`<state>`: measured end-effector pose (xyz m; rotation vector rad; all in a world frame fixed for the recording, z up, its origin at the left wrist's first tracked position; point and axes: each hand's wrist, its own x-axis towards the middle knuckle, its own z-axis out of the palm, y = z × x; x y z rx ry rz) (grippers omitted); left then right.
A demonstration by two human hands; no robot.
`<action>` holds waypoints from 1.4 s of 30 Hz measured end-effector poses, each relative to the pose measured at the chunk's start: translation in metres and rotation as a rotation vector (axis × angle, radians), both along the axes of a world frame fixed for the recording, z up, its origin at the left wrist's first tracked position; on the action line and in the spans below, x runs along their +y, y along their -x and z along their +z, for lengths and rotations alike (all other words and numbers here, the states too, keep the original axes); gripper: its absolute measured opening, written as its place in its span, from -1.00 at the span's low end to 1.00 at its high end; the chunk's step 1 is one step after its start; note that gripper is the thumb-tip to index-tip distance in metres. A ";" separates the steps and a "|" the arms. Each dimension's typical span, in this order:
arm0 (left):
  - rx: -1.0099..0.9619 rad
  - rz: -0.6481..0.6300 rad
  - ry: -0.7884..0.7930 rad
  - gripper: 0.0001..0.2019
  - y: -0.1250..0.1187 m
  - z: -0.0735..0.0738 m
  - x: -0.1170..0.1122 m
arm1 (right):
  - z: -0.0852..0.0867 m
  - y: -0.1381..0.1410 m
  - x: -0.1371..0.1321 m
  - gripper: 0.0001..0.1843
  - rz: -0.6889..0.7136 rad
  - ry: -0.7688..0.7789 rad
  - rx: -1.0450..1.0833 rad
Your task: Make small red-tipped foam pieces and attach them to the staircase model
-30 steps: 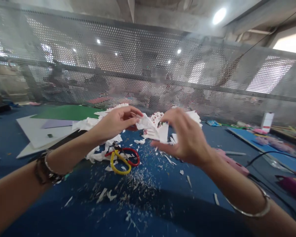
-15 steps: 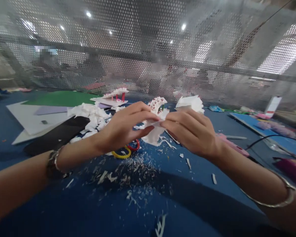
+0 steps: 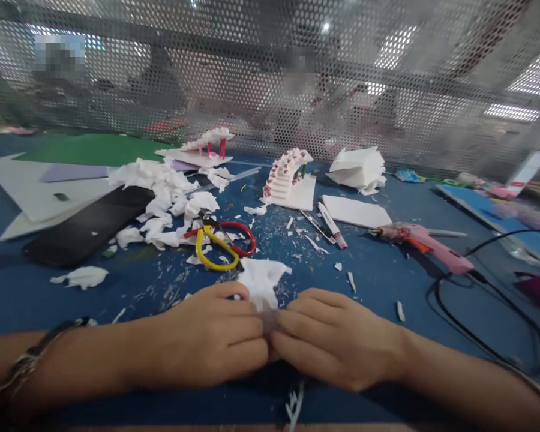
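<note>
My left hand and my right hand rest low on the blue table, fingertips meeting. Both pinch the near edge of a white piece of paper that lies flat ahead of them. Just beyond the paper lie scissors with yellow and red handles, among small white paper scraps.
A heap of white paper offcuts and a black phone lie at left. Two small white stair models stand further back. A pink glue gun with a black cable is at right. A perforated metal screen closes the far side.
Both hands came down from mid-air to the table near me, bringing the white paper with them. The view tilted downward, so more of the table shows.
</note>
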<state>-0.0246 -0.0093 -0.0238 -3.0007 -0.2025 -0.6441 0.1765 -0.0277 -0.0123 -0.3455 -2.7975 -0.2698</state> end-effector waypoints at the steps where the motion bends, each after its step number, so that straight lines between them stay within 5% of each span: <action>1: 0.013 -0.009 0.066 -0.66 0.000 0.000 -0.001 | 0.000 0.001 0.000 -0.69 -0.020 0.044 -0.022; 8: 0.031 0.055 0.311 -0.79 -0.002 0.000 -0.006 | -0.002 0.004 0.000 -0.59 -0.014 0.249 -0.111; 16: 0.003 0.070 0.354 -0.93 -0.004 -0.013 -0.011 | -0.006 0.000 0.006 -0.85 -0.077 0.609 -0.050; 22: -0.050 0.099 0.499 -0.91 -0.006 -0.015 -0.014 | -0.008 0.002 0.005 -0.81 -0.079 0.659 0.007; 27: 0.052 0.100 0.567 -0.86 -0.005 -0.002 -0.011 | -0.007 0.002 0.005 -0.88 -0.100 0.707 0.027; 33: 0.002 0.164 0.377 -0.58 0.003 0.007 0.011 | 0.019 -0.017 0.015 -0.79 -0.131 0.863 0.210; 38: 0.021 0.127 0.216 -0.83 -0.002 -0.003 0.036 | 0.032 -0.034 0.027 -0.86 -0.114 1.014 0.521; 42: -0.053 0.150 0.099 -0.83 -0.001 0.006 0.045 | 0.035 -0.043 0.036 -0.80 -0.230 1.067 0.663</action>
